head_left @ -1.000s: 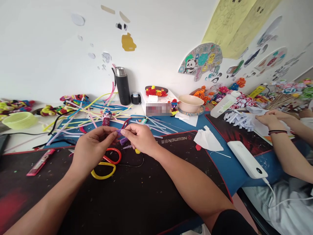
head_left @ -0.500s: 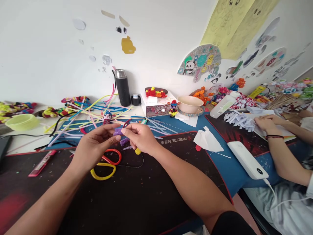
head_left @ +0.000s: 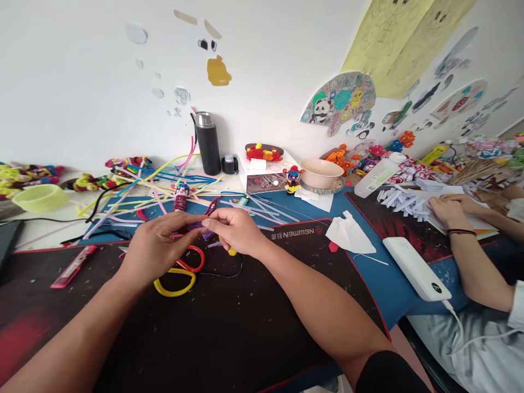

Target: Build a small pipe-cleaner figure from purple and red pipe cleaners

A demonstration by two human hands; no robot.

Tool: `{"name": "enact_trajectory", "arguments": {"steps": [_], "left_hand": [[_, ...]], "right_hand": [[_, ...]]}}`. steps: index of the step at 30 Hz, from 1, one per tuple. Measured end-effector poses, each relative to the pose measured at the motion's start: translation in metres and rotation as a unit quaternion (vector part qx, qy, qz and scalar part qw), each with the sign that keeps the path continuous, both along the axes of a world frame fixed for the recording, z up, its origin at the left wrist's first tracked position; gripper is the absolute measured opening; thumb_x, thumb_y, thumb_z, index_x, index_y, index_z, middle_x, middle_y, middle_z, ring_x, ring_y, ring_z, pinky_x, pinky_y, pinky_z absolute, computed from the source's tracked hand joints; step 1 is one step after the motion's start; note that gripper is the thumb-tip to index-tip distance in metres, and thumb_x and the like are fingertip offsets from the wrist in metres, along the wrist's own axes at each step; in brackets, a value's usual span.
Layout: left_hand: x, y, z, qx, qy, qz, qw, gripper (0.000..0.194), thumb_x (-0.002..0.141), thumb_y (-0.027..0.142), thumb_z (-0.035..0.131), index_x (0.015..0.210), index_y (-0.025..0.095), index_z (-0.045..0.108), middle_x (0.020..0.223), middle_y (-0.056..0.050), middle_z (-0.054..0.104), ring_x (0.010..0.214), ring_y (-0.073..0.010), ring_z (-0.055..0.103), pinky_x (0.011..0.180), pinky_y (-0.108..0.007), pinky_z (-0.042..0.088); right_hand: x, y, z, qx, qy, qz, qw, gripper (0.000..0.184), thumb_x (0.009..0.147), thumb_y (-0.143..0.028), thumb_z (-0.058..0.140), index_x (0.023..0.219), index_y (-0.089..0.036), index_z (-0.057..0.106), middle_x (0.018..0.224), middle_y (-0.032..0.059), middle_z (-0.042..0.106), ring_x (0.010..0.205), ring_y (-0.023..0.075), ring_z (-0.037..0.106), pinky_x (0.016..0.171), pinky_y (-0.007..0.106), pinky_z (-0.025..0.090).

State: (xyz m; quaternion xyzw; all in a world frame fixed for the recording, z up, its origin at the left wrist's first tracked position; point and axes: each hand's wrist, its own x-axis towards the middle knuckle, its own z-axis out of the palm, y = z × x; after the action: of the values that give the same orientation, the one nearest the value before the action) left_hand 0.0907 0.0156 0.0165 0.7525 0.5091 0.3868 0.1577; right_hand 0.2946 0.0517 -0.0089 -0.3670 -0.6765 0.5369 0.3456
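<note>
My left hand [head_left: 153,245] and my right hand [head_left: 237,229] meet above the dark mat, fingertips almost touching. Between them they pinch a folded purple pipe cleaner piece [head_left: 197,225], mostly covered by the fingers. More purple fuzz [head_left: 208,236] shows just below the fingertips; I cannot tell whether it is the same piece. Scissors with a red and a yellow handle [head_left: 175,295] lie under my left hand, blades largely hidden. Beyond the hands stands a small pipe cleaner figure [head_left: 180,196] in dark red and white. A yellow bit [head_left: 232,251] peeks out below my right hand.
Loose pipe cleaners [head_left: 164,174] spread behind the hands, near a black thermos [head_left: 208,144]. A pink packet [head_left: 74,266] lies left. On the right are a beige bowl [head_left: 321,173], a white tissue [head_left: 351,234], a power bank [head_left: 415,267] and another person's hands [head_left: 450,210].
The left fingers have closed over the purple piece, which showed more openly before. The view has shifted slightly; the right hand keeps its pinch.
</note>
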Motion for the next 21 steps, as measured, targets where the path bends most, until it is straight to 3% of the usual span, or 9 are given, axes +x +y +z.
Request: {"name": "enact_trajectory", "arguments": {"steps": [12,17,21], "left_hand": [[-0.001,0.001,0.000,-0.038,-0.011,0.011,0.999,0.032,0.088,0.061,0.071,0.097,0.034,0.087,0.090,-0.001,0.087,0.077,-0.0258,0.078,0.076,-0.034,0.060],[-0.007,0.007,-0.010,-0.105,-0.088,0.033,0.990,0.050,0.079,0.069,0.080,0.111,0.030,0.086,0.095,-0.004,0.088,0.082,-0.0281,0.081,0.072,-0.035,0.065],[-0.010,0.007,-0.004,-0.128,-0.146,0.019,0.981,0.046,0.077,0.065,0.085,0.108,0.030,0.087,0.099,-0.004,0.090,0.088,-0.0295,0.083,0.080,-0.037,0.069]], "right_hand": [[0.002,0.000,0.007,-0.010,-0.011,0.011,1.000,0.031,0.105,-0.045,0.066,0.089,-0.018,0.069,0.046,-0.0078,0.054,0.038,0.0088,0.049,0.047,0.019,0.038],[0.004,-0.003,0.011,0.000,-0.002,-0.006,1.000,0.028,0.105,-0.042,0.065,0.090,-0.019,0.069,0.047,-0.0081,0.055,0.039,0.0086,0.049,0.047,0.019,0.039],[0.004,-0.002,0.013,-0.009,0.013,-0.010,1.000,0.028,0.104,-0.044,0.067,0.090,-0.019,0.068,0.049,-0.0079,0.055,0.041,0.0090,0.051,0.047,0.020,0.040]]}}
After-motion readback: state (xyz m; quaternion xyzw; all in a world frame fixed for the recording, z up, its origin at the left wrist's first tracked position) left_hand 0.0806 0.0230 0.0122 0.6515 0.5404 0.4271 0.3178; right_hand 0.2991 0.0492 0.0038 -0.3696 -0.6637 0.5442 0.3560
